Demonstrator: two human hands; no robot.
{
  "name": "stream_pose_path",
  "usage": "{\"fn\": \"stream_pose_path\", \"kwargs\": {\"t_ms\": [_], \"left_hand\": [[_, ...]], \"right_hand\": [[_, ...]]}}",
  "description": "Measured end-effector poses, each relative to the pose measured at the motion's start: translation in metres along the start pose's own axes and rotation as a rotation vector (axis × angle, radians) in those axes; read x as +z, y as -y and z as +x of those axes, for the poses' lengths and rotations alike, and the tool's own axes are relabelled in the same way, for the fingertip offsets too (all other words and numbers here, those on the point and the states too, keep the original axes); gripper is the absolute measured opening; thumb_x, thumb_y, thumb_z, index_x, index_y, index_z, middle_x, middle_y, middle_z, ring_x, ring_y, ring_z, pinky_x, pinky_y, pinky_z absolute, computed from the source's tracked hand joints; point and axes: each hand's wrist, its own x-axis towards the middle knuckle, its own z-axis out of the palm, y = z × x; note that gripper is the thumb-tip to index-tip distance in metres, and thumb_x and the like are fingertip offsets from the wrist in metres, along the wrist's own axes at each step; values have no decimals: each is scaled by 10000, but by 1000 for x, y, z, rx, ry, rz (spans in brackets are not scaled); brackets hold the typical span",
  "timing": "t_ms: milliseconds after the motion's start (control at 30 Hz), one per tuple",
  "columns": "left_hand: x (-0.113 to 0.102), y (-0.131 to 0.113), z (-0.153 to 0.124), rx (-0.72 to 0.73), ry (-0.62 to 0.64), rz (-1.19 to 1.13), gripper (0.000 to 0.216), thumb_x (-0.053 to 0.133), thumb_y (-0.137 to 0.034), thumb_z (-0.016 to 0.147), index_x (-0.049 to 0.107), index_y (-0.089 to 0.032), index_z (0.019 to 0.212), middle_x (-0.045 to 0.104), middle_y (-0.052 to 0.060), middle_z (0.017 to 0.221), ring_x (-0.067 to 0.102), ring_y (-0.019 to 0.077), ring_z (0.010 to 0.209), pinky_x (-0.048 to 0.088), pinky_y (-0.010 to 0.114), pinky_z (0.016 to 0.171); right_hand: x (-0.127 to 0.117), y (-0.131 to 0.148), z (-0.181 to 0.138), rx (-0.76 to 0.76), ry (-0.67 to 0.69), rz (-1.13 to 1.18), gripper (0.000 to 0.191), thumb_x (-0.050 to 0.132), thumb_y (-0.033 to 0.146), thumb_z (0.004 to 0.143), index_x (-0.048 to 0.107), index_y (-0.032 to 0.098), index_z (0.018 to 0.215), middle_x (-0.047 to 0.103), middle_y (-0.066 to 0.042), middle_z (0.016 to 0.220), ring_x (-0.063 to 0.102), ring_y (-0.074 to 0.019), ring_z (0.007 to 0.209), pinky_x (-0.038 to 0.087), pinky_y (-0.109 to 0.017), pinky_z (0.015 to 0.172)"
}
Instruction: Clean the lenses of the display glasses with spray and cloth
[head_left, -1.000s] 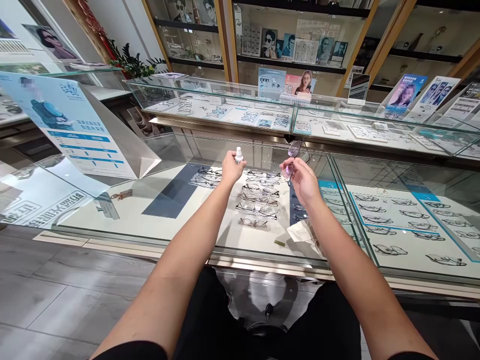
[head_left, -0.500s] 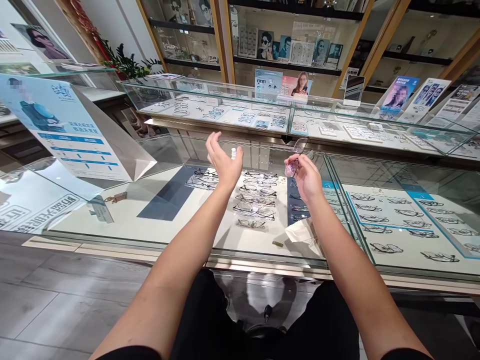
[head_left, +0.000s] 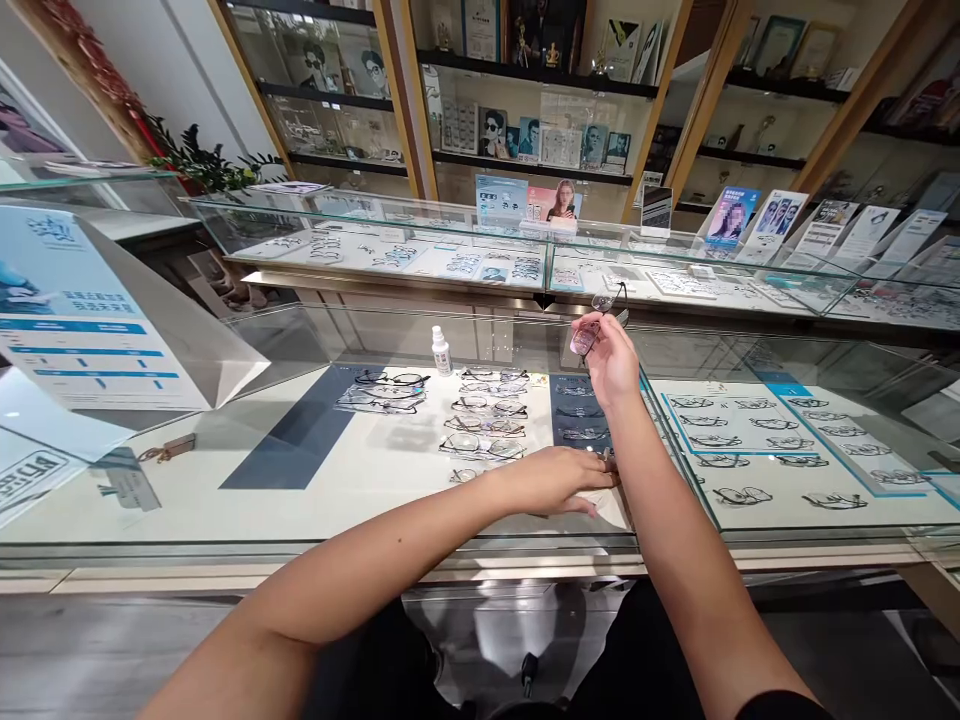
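In my right hand is a pair of glasses, pinched by the frame and raised above the glass counter, with its lenses tilted. My left hand reaches across to the right, just in front of my right forearm. Its fingers are stretched and lie over a pale cloth, which they partly cover; whether they grip it cannot be made out. A small white bottle with a cap stands upright on the counter, away from both hands.
Several glasses lie in rows beneath the counter's glass top. To the left stands a folded advertising sign. Beyond it are another glass display case and wall shelves. A tag lies at the left.
My left hand has let go of the white bottle, which now stands on the counter, and has moved right and nearer to the cloth. My right hand still holds the glasses. The view has shifted.
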Motion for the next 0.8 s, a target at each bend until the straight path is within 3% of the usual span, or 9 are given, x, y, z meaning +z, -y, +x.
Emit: {"fn": "stream_pose_path", "kwargs": {"t_ms": [67,200,300,433,533,600,700,800], "left_hand": [[6,3,3,-37,-6,-2,358,595,-180,1075,760,-224,1389,768,125,1450,705,287,1411,591,360,1092],[4,8,3,-126,-67,-16,625,553,59,896,802,-277,1360,794,66,1414,777,248,1297,607,303,1024],[-8,7,-1,-173,-218,-149,527,581,-16,920,837,-243,1322,837,93,1302,829,245,1138,609,300,976],[-35,2,-9,-294,-413,-576,279,694,-283,974,887,-191,1153,874,116,1066,827,230,898,601,292,802],[-54,6,-15,-364,-560,-882,262,852,-383,838,858,-158,971,837,95,866,767,205,731,560,275,670],[-64,14,-17,-411,-708,-1025,278,890,-356,730,809,-158,908,795,60,795,713,176,651,524,256,604],[-73,29,-19,-484,-921,-1224,343,762,-294,680,776,-146,989,789,66,820,714,191,654,550,272,585],[-78,40,-21,-524,-1032,-1373,480,623,-332,750,748,-107,1156,804,124,879,774,271,745,630,362,627]], "right_hand": [[1,-1,-1,1,-4,-2,254,788,514,870,757,268,924,813,-36,970,730,-187,926,568,-317,817],[-1,-2,0,-6,-7,-34,281,785,545,882,744,272,935,812,-42,992,735,-203,958,577,-337,837],[-2,-1,1,-9,-11,-30,297,798,554,872,744,269,934,805,-41,986,735,-205,954,574,-336,825],[-4,0,1,-5,-9,-18,289,818,542,854,758,268,921,807,-35,975,727,-194,934,575,-319,805],[-4,-1,1,4,-12,-35,279,808,537,854,758,269,912,814,-41,977,718,-201,935,576,-323,789],[-4,-2,2,7,-22,-38,276,799,532,847,758,266,908,810,-45,962,718,-211,940,577,-335,786],[-4,-4,2,4,-20,-40,283,793,533,842,754,260,905,796,-48,954,720,-216,963,574,-341,800],[-3,-4,0,19,-3,-63,283,775,544,854,746,266,903,789,-47,968,715,-211,965,559,-329,782]]}}
